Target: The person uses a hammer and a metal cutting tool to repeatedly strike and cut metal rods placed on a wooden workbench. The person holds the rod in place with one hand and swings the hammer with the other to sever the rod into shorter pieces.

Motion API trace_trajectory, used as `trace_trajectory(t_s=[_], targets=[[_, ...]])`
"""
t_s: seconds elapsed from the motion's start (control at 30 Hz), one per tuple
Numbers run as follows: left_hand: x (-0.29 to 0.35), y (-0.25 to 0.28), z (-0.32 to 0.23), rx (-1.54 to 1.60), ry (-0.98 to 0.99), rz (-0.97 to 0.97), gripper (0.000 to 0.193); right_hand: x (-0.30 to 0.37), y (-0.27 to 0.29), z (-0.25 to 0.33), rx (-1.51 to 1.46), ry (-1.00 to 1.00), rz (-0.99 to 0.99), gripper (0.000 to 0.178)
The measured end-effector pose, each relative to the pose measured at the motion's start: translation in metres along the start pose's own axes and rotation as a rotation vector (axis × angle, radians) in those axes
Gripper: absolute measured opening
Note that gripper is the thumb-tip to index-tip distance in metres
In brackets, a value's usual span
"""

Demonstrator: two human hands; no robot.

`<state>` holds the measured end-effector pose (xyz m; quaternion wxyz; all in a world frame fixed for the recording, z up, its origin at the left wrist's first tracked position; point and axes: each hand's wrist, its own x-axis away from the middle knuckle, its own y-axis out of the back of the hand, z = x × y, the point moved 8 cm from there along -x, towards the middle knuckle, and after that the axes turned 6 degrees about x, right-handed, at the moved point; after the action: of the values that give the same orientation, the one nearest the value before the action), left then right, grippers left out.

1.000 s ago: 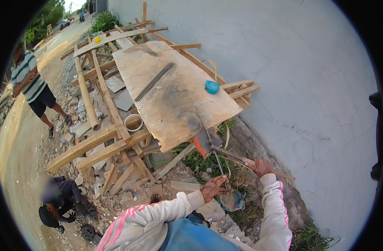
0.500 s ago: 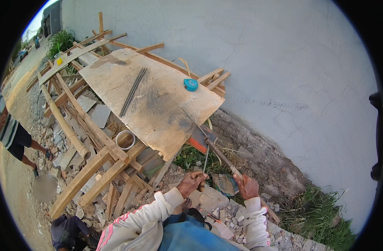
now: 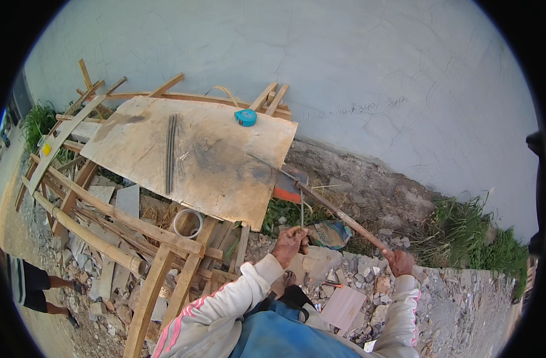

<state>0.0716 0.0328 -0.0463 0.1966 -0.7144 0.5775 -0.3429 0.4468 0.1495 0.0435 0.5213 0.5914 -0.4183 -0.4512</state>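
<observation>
My left hand [image 3: 290,246] is closed on a thin metal rod [image 3: 301,209], which rises from my fingers to the head of a long rusty bar [image 3: 344,216]. Gripping the bar's lower end is my right hand [image 3: 399,262], arm stretched out to the right. Another thin length of metal [image 3: 267,163] slants over the stained board [image 3: 225,128] to the bar's head; how these pieces join is too small to tell. Under the head sits an orange-red piece [image 3: 287,194] at the board's right edge. Several dark rods [image 3: 171,154] and a teal tape measure [image 3: 245,117] lie on the board.
Timber beams [image 3: 147,298] and a bamboo pole [image 3: 94,232] surround the board. A white ring [image 3: 188,223] rests among them. Rubble and a pinkish tile [image 3: 343,308] lie near my feet. A grey wall [image 3: 344,59] stands behind; another person [image 3: 31,283] is at left.
My view has turned, shifting the board left. My right hand has moved out to the bar's lower end, its arm straighter. My left hand keeps its hold on the rod.
</observation>
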Motion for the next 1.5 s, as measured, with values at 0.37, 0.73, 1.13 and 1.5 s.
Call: trace_trajectory(t_s=[0.37,0.73,1.13,1.5], targets=[[0.021,0.036,-0.067,-0.485,-0.201,-0.048,0.019,0.139,0.022,0.09,-0.032,-0.13,-0.082,0.067],[0.05,-0.001,-0.101,-1.719,-0.573,-0.213,0.029,0.104,0.0,0.064,-0.431,0.095,0.28,0.064],[0.045,-0.006,-0.109,-1.903,-0.584,-0.064,0.03,0.134,-0.013,0.079,-0.403,-0.014,0.172,0.062],[0.031,0.011,-0.128,-2.098,-0.656,0.006,0.023,0.189,0.01,0.138,-0.372,-0.159,0.093,0.059]])
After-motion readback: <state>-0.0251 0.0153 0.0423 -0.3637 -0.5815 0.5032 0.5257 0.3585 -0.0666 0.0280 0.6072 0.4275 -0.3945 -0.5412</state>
